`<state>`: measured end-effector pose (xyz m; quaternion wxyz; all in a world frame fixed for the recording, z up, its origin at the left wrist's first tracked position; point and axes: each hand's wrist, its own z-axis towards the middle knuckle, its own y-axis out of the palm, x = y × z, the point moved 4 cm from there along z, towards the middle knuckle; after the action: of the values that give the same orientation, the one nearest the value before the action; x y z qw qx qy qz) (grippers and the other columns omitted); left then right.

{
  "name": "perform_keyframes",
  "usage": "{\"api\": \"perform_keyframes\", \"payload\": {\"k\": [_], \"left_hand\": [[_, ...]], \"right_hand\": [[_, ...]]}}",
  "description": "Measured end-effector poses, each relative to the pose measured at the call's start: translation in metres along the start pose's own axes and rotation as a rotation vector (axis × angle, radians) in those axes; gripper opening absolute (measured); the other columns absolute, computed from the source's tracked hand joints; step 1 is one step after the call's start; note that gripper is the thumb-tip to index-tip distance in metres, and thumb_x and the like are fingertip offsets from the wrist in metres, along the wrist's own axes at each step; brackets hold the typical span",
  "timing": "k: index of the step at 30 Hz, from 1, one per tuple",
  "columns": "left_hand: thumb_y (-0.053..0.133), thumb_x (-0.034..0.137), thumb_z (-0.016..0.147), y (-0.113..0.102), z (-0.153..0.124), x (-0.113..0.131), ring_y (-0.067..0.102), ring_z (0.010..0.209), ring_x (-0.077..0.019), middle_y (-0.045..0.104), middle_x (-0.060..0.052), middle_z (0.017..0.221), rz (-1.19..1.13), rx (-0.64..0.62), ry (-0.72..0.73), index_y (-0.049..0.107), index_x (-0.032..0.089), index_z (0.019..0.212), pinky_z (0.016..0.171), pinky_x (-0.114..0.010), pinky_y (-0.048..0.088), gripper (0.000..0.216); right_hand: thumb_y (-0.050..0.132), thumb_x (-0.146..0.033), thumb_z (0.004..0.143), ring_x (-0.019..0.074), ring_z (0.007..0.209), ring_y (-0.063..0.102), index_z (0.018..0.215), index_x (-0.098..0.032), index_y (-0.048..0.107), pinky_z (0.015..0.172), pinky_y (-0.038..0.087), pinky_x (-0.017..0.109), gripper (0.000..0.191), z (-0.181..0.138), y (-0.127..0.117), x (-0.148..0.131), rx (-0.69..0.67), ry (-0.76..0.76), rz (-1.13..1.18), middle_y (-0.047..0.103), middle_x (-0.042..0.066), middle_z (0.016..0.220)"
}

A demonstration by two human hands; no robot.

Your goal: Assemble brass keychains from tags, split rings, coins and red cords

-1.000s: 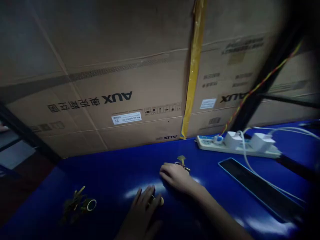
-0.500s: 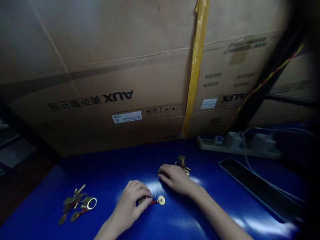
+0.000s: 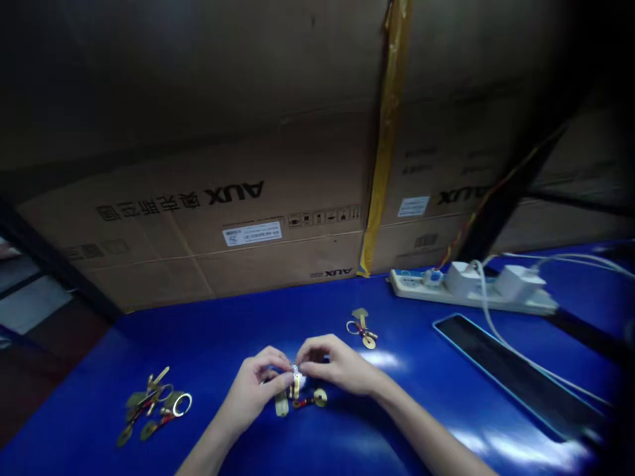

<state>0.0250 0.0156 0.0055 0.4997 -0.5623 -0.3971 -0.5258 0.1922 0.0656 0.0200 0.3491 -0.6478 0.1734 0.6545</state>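
Note:
My left hand [image 3: 258, 385] and my right hand [image 3: 337, 365] meet over the blue tabletop, both closed in a pinch on one keychain [image 3: 297, 386]. The ring at its top is mostly hidden by my fingertips. From it hang a flat brass tag, small brass pieces and a red-beaded strand ending in a round brass coin with a hole. Beyond my right hand lies another keychain [image 3: 364, 328] with a ring, a brass tag and a coin. To the left of my left hand rests a pile of similar keychains [image 3: 153, 403].
Large cardboard boxes [image 3: 278, 158] stand along the table's back edge, with yellow tape [image 3: 381, 178] between them. At the right are a white power strip [image 3: 421, 291] with plugs, a phone-like dark slab [image 3: 510, 370] with a light-blue rim, and a white cable [image 3: 489, 314] crossing it.
My right hand has come left and toward me to join my left hand at the keychain. The keychain's tag and brass pieces now show below my fingers. The scene's lighting has changed.

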Motion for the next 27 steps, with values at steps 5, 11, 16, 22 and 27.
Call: {"api": "perform_keyframes", "payload": {"k": [5, 11, 16, 22, 27], "left_hand": [[0.061, 0.033, 0.085, -0.006, 0.001, 0.015, 0.061, 0.086, -0.0184, 0.064, -0.005, 0.090, 0.215, 0.106, 0.046, 0.070, 0.018, 0.088, 0.075, -0.026, 0.046, 0.018], [0.056, 0.034, 0.088, -0.006, 0.003, 0.024, 0.058, 0.073, -0.0155, 0.063, -0.002, 0.075, 0.333, 0.167, 0.072, 0.067, 0.017, 0.074, 0.068, -0.024, 0.043, 0.025], [0.057, 0.035, 0.085, -0.007, 0.006, 0.017, 0.055, 0.066, -0.0151, 0.062, -0.001, 0.069, 0.372, 0.190, 0.007, 0.067, 0.016, 0.070, 0.062, -0.024, 0.040, 0.026], [0.055, 0.040, 0.085, -0.009, 0.012, 0.007, 0.056, 0.063, -0.0153, 0.063, -0.002, 0.065, 0.305, 0.177, -0.036, 0.066, 0.015, 0.068, 0.061, -0.024, 0.043, 0.032], [0.057, 0.042, 0.085, -0.003, 0.009, 0.010, 0.062, 0.075, -0.0173, 0.067, -0.005, 0.083, 0.194, 0.190, -0.014, 0.069, 0.015, 0.089, 0.063, -0.024, 0.048, 0.029]], "right_hand": [[0.068, -0.039, 0.079, 0.0122, 0.063, 0.055, 0.080, -0.016, 0.068, 0.061, 0.042, 0.024, 0.023, 0.003, 0.006, 0.004, 0.094, 0.021, 0.093, 0.063, 0.000, 0.069], [0.064, -0.046, 0.080, 0.0103, 0.055, 0.053, 0.077, -0.013, 0.066, 0.058, 0.043, 0.024, 0.033, 0.008, 0.015, 0.016, 0.048, 0.083, 0.333, 0.066, 0.002, 0.066], [0.066, -0.035, 0.081, 0.0119, 0.067, 0.056, 0.112, -0.021, 0.060, 0.064, 0.045, 0.024, 0.034, 0.003, 0.010, 0.003, 0.148, -0.060, 0.067, 0.067, 0.003, 0.092], [0.054, -0.029, 0.090, 0.0137, 0.066, 0.056, 0.083, -0.019, 0.065, 0.062, 0.041, 0.024, 0.017, -0.003, 0.013, -0.011, 0.237, -0.244, -0.506, 0.064, 0.002, 0.074], [0.054, -0.037, 0.090, 0.0141, 0.060, 0.057, 0.074, -0.019, 0.062, 0.057, 0.040, 0.024, 0.025, -0.003, 0.010, -0.004, 0.419, -0.218, -0.555, 0.065, 0.002, 0.067]]}}
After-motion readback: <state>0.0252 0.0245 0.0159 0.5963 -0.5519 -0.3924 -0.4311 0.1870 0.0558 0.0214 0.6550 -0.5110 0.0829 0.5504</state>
